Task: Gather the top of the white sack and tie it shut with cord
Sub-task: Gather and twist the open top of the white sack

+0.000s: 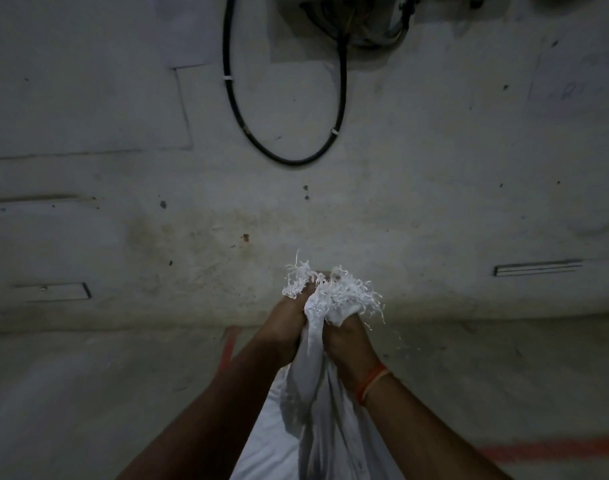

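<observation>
The white sack (317, 410) rises from the bottom middle of the head view, its top bunched into a neck. Its frayed woven edge (334, 289) sticks out above my fists. My left hand (285, 327) grips the gathered neck from the left, fingers closed around the cloth. Pressed against it, my right hand (348, 344) holds the same neck from the right; an orange thread band (372, 384) circles that wrist. No cord shows in either hand.
A stained grey wall (192, 220) stands close in front. A black cable (289, 157) loops down it from a box at the top. The concrete floor (88, 393) carries a red painted line (552, 450) at the lower right.
</observation>
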A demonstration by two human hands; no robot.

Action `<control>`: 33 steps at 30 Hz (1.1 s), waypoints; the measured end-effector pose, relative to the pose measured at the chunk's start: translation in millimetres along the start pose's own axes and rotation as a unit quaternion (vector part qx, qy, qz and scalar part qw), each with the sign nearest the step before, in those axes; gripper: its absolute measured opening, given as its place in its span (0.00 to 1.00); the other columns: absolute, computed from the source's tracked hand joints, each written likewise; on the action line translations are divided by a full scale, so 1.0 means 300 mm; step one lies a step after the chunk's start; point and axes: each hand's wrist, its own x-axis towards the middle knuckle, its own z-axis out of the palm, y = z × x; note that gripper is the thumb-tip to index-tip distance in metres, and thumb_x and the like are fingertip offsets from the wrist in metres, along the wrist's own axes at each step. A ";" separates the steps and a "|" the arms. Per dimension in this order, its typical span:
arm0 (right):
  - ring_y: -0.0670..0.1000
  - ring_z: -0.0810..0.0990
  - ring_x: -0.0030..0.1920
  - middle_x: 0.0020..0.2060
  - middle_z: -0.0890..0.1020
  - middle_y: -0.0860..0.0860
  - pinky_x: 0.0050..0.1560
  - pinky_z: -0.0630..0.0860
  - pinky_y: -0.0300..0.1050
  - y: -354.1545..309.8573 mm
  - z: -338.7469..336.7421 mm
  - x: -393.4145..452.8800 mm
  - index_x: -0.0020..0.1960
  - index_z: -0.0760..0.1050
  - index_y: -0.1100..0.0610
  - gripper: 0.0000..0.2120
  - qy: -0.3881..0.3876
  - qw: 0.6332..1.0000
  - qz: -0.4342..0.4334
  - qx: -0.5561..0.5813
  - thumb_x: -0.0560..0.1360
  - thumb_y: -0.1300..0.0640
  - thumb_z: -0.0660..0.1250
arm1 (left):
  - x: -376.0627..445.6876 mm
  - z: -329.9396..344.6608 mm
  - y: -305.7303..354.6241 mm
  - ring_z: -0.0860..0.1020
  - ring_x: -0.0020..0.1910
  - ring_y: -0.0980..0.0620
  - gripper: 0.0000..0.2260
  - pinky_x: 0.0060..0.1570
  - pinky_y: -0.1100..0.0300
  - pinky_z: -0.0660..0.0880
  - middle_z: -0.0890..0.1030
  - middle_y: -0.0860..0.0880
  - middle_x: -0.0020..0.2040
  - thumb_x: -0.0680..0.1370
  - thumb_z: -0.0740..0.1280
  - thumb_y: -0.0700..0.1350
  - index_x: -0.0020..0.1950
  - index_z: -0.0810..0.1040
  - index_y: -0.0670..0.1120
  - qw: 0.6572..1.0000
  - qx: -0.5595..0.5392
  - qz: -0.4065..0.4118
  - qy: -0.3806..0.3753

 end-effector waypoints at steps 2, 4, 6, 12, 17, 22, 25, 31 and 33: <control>0.30 0.81 0.50 0.51 0.82 0.42 0.56 0.76 0.33 0.006 0.007 0.013 0.57 0.77 0.56 0.12 0.016 1.000 0.004 -0.003 0.78 0.69 0.66 | -0.011 0.000 0.016 0.78 0.67 0.48 0.21 0.67 0.58 0.75 0.79 0.44 0.69 0.84 0.57 0.52 0.72 0.75 0.43 0.999 -0.039 -0.005 -0.037; 0.36 0.83 0.53 0.55 0.84 0.46 0.55 0.77 0.31 0.013 0.006 0.016 0.61 0.79 0.56 0.14 0.043 0.999 -0.010 0.007 0.77 0.67 0.69 | -0.030 -0.010 0.016 0.77 0.68 0.51 0.24 0.67 0.58 0.74 0.80 0.47 0.68 0.83 0.54 0.59 0.72 0.74 0.46 0.995 -0.060 -0.016 -0.073; 0.37 0.84 0.49 0.54 0.85 0.50 0.50 0.79 0.31 0.004 -0.006 0.011 0.61 0.79 0.58 0.14 0.052 0.998 -0.012 0.037 0.76 0.68 0.69 | -0.067 -0.054 -0.018 0.74 0.68 0.58 0.21 0.65 0.62 0.74 0.76 0.53 0.70 0.83 0.53 0.61 0.72 0.69 0.54 0.998 0.014 0.012 -0.064; 0.49 0.84 0.56 0.55 0.85 0.55 0.54 0.81 0.40 -0.006 -0.006 0.021 0.61 0.79 0.61 0.14 0.093 0.993 0.013 0.078 0.76 0.67 0.69 | -0.218 -0.134 -0.216 0.58 0.71 0.79 0.52 0.63 0.80 0.64 0.62 0.65 0.75 0.64 0.82 0.57 0.78 0.54 0.57 0.963 0.231 0.102 -0.095; 0.51 0.84 0.48 0.49 0.85 0.56 0.55 0.79 0.47 -0.005 0.021 -0.020 0.56 0.79 0.62 0.08 0.063 0.995 0.043 0.064 0.79 0.67 0.65 | -0.167 -0.042 -0.269 0.78 0.62 0.66 0.39 0.61 0.64 0.74 0.81 0.51 0.64 0.61 0.82 0.54 0.70 0.75 0.46 0.954 0.287 0.077 0.032; 0.46 0.85 0.48 0.54 0.85 0.57 0.55 0.78 0.41 -0.044 -0.011 -0.019 0.54 0.81 0.59 0.11 0.002 1.000 0.013 0.020 0.75 0.70 0.67 | -0.097 0.025 -0.232 0.78 0.51 0.74 0.18 0.49 0.79 0.72 0.82 0.60 0.50 0.66 0.78 0.42 0.53 0.80 0.50 0.965 0.239 0.101 0.042; 0.43 0.85 0.50 0.53 0.87 0.50 0.55 0.78 0.36 -0.074 -0.048 -0.023 0.50 0.82 0.51 0.11 -0.106 0.993 -0.014 -0.057 0.72 0.66 0.73 | -0.081 0.035 -0.233 0.76 0.68 0.41 0.18 0.67 0.55 0.75 0.80 0.40 0.64 0.78 0.70 0.35 0.68 0.75 0.36 0.991 0.052 0.076 0.098; 0.47 0.77 0.68 0.68 0.79 0.49 0.68 0.75 0.46 -0.037 -0.115 -0.097 0.73 0.67 0.53 0.35 -0.143 0.987 -0.041 -0.055 0.71 0.58 0.78 | -0.103 0.065 -0.216 0.82 0.61 0.53 0.20 0.61 0.57 0.79 0.86 0.52 0.57 0.72 0.73 0.52 0.62 0.78 0.48 0.991 -0.094 0.063 0.068; 0.41 0.70 0.72 0.73 0.72 0.44 0.66 0.73 0.36 0.012 -0.145 -0.130 0.76 0.59 0.45 0.44 -0.116 0.989 -0.032 -0.081 0.68 0.47 0.78 | -0.100 0.050 -0.219 0.82 0.62 0.45 0.19 0.62 0.47 0.79 0.86 0.47 0.59 0.72 0.75 0.41 0.64 0.80 0.45 0.992 -0.092 0.055 0.064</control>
